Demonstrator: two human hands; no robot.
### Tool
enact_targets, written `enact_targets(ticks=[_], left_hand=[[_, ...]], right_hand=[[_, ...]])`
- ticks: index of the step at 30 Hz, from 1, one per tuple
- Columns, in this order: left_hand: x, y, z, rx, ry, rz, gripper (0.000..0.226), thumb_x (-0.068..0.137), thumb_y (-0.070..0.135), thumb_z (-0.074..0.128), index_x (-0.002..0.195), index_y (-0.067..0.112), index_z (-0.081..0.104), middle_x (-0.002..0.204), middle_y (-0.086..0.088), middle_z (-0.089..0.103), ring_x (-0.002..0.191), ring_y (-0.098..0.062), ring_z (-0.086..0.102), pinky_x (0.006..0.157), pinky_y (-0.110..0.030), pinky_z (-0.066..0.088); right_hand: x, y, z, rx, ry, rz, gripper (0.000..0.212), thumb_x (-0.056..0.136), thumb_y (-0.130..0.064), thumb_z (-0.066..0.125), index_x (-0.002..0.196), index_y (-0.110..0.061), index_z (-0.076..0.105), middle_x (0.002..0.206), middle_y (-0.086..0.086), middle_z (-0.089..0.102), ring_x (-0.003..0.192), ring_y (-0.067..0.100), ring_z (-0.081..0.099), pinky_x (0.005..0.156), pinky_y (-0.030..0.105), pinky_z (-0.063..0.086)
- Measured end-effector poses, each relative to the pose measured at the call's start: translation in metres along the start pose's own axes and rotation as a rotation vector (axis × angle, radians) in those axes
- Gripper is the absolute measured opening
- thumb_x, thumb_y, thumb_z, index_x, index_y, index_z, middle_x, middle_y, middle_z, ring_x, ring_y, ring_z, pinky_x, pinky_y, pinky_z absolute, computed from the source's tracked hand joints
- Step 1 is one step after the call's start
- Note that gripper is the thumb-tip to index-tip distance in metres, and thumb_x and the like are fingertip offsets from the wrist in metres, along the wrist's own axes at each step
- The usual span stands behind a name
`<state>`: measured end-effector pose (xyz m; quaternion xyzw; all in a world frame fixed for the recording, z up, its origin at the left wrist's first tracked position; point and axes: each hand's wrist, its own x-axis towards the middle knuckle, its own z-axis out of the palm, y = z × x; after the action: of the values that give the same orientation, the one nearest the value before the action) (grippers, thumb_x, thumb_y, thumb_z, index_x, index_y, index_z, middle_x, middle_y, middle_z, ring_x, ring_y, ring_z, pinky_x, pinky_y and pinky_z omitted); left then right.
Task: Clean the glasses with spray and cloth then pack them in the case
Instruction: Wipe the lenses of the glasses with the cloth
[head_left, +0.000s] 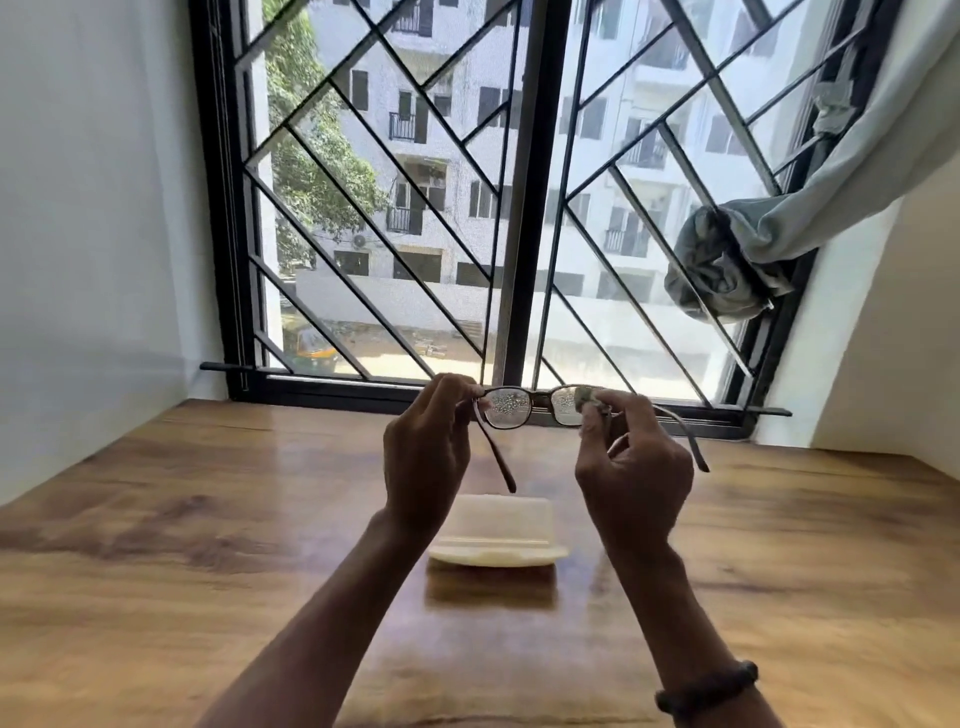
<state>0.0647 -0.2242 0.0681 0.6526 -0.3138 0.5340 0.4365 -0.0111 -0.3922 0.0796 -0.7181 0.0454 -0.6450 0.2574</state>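
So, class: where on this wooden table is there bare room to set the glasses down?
Bare table lies left of the left hand and right of the right hand, out to both walls. The middle is crowded: the pale case sits below the held glasses, between the forearms.

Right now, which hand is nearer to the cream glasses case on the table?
Left, narrowly. The left hand hangs above the cream glasses case's left end; the right hand is up and off to its right. Both hold the glasses.
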Motion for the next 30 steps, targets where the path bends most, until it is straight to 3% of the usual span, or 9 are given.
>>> enact_targets(ticks=[5, 8, 13, 15, 19, 22, 25, 30], left_hand=[[-0.0019, 0.0052, 0.0033, -0.034, -0.027, 0.014, 0.005, 0.1, 0.009, 0.062, 0.099, 0.014, 0.061, 0.097, 0.0, 0.073, 0.081, -0.022, 0.076, 0.061, -0.044, 0.06], [-0.0019, 0.0095, 0.003, -0.027, -0.021, 0.027, 0.009, 0.099, 0.008, 0.062, 0.098, 0.017, 0.06, 0.096, 0.001, 0.073, 0.083, -0.019, 0.076, 0.061, -0.043, 0.06], [-0.0012, 0.008, 0.0011, 0.025, 0.021, -0.021, 0.013, 0.094, 0.001, 0.07, 0.096, 0.012, 0.063, 0.088, 0.001, 0.073, 0.079, -0.019, 0.073, 0.061, -0.042, 0.058], [-0.0006, 0.0062, 0.0001, 0.033, 0.038, -0.031, 0.007, 0.095, 0.002, 0.068, 0.093, 0.008, 0.065, 0.087, 0.001, 0.074, 0.079, -0.018, 0.072, 0.063, -0.041, 0.057], [0.0002, 0.0018, -0.0002, 0.026, 0.035, -0.059, 0.007, 0.094, 0.002, 0.069, 0.094, 0.008, 0.065, 0.088, -0.001, 0.074, 0.081, -0.021, 0.073, 0.065, -0.041, 0.057], [-0.0015, 0.0018, 0.0009, 0.003, 0.015, -0.054, 0.005, 0.095, 0.004, 0.067, 0.095, 0.008, 0.065, 0.09, -0.001, 0.075, 0.083, -0.019, 0.074, 0.066, -0.039, 0.058], [-0.0027, 0.0022, 0.002, -0.027, 0.003, -0.058, 0.004, 0.098, 0.009, 0.063, 0.097, 0.014, 0.062, 0.093, -0.002, 0.075, 0.086, -0.02, 0.076, 0.066, -0.042, 0.06], [-0.0015, 0.008, 0.0018, -0.06, 0.012, -0.035, 0.007, 0.098, 0.007, 0.062, 0.099, 0.014, 0.061, 0.094, -0.003, 0.075, 0.087, -0.02, 0.076, 0.068, -0.041, 0.061]], right_hand=[[0.0004, -0.0009, 0.0013, -0.049, -0.031, -0.009, 0.007, 0.089, -0.017, 0.074, 0.095, -0.02, 0.07, 0.061, -0.003, 0.066, 0.056, 0.025, 0.065, 0.058, 0.023, 0.038], [0.0002, -0.0002, 0.0012, -0.041, -0.101, -0.004, 0.007, 0.09, -0.022, 0.072, 0.097, -0.024, 0.071, 0.059, -0.007, 0.062, 0.055, 0.023, 0.063, 0.053, 0.026, 0.041], [-0.0031, -0.0018, 0.0029, 0.005, -0.204, -0.024, 0.009, 0.088, -0.025, 0.073, 0.097, -0.029, 0.073, 0.052, -0.02, 0.037, 0.051, 0.008, 0.045, 0.054, 0.024, 0.035], [-0.0041, -0.0013, 0.0032, -0.025, -0.239, -0.006, 0.011, 0.087, -0.027, 0.073, 0.097, -0.032, 0.073, 0.051, -0.019, 0.042, 0.053, 0.013, 0.055, 0.055, 0.024, 0.036], [-0.0053, 0.0005, 0.002, -0.122, -0.238, -0.009, 0.012, 0.084, -0.025, 0.076, 0.095, -0.03, 0.073, 0.066, -0.004, 0.071, 0.069, 0.028, 0.071, 0.056, 0.03, 0.045], [-0.0045, 0.0004, 0.0023, -0.195, -0.178, -0.008, 0.012, 0.084, -0.023, 0.076, 0.092, -0.028, 0.069, 0.066, -0.001, 0.069, 0.071, 0.035, 0.07, 0.056, 0.029, 0.039], [-0.004, -0.0003, 0.0029, -0.213, -0.139, 0.013, 0.009, 0.087, -0.024, 0.074, 0.092, -0.025, 0.067, 0.065, 0.002, 0.07, 0.068, 0.036, 0.07, 0.055, 0.031, 0.044], [-0.0016, -0.0006, 0.0013, -0.101, -0.134, -0.023, 0.01, 0.088, -0.024, 0.075, 0.096, -0.026, 0.07, 0.061, -0.003, 0.066, 0.055, 0.026, 0.064, 0.054, 0.028, 0.044]])
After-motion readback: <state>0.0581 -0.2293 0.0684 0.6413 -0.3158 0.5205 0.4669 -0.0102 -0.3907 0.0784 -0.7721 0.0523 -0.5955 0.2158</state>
